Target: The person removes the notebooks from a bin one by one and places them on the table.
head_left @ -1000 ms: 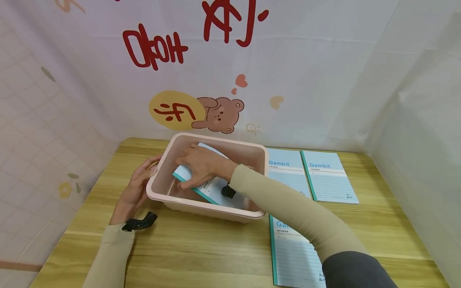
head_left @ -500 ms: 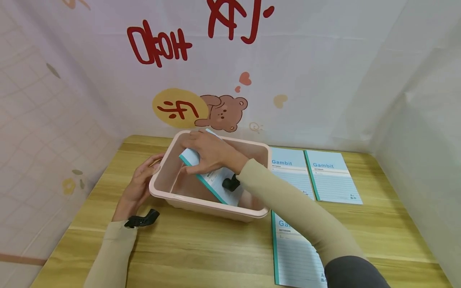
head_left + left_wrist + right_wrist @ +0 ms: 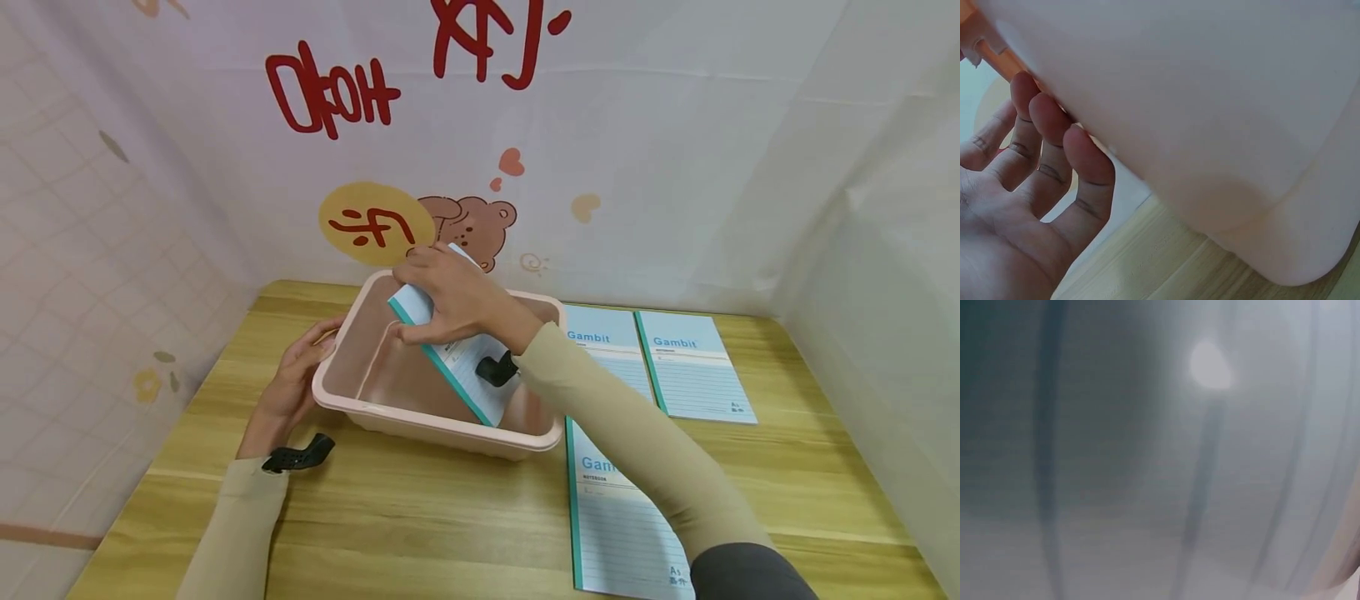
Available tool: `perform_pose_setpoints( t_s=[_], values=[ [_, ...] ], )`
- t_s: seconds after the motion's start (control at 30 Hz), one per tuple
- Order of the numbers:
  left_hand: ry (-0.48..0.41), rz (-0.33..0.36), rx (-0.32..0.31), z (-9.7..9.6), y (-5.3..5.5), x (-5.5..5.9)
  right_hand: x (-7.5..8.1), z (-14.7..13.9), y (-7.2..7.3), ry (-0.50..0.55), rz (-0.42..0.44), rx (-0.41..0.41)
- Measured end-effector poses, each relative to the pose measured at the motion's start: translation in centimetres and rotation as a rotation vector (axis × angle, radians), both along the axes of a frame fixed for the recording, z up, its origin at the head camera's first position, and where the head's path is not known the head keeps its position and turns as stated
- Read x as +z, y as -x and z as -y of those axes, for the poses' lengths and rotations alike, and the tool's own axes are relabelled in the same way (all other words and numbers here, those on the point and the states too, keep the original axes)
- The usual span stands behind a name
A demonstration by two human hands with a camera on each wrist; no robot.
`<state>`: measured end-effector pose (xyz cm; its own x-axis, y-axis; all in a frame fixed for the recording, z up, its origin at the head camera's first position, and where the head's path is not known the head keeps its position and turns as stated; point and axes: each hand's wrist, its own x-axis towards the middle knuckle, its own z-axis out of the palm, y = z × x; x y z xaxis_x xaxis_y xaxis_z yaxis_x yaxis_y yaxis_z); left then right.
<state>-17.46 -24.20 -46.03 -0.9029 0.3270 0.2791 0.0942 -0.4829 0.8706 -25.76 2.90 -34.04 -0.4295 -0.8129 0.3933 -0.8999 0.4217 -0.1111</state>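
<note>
A pale pink plastic bin (image 3: pixel 427 433) stands on the wooden table. At its left end my left hand (image 3: pixel 288 387) grips the rim; in the left wrist view the curled fingers (image 3: pixel 1088 165) press up against the bin's edge. My right hand (image 3: pixel 457 296) holds a light blue notebook (image 3: pixel 468 371) with a green spine, thumb on one side and fingers over the far edge. The notebook is tilted, its upper end above the bin's rim and its lower end inside the bin. Ruled lines of the notebook cover (image 3: pixel 1129 456) fill the right wrist view, blurred and very close.
Right of the bin lie several more Gambit notebooks: one (image 3: pixel 603 358) partly behind the bin, one (image 3: pixel 697 367) beside it, and one (image 3: pixel 626 525) nearer, partly under the right sleeve. A printed white cloth (image 3: pixel 675 167) hangs behind the table (image 3: pixel 420 525).
My right hand has raised the notebook up and slightly right, from lying low in the bin to tilted above the rim. The left hand stays on the bin's edge.
</note>
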Motion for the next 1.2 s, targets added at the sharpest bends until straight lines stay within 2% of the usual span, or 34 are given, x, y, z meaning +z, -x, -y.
perform_pose_setpoints(
  t_s=[0.43, 0.97, 1.1, 1.2],
  values=[
    [0.023, 0.047, 0.028, 0.1, -0.4, -0.2, 4.4, -1.6, -1.2, 0.056, -0.042, -0.044],
    [-0.017, 0.023, 0.004, 0.1, -0.1, -0.2, 9.0, -4.0, -2.3, 0.053, -0.055, -0.055],
    [-0.021, 0.02, 0.0, 0.0, 0.0, -0.2, 9.6, -4.8, -2.8, 0.017, -0.021, -0.081],
    [-0.019, 0.024, 0.0, 0.0, 0.0, -0.2, 9.1, -5.7, -2.8, -0.025, -0.004, -0.095]
  ],
)
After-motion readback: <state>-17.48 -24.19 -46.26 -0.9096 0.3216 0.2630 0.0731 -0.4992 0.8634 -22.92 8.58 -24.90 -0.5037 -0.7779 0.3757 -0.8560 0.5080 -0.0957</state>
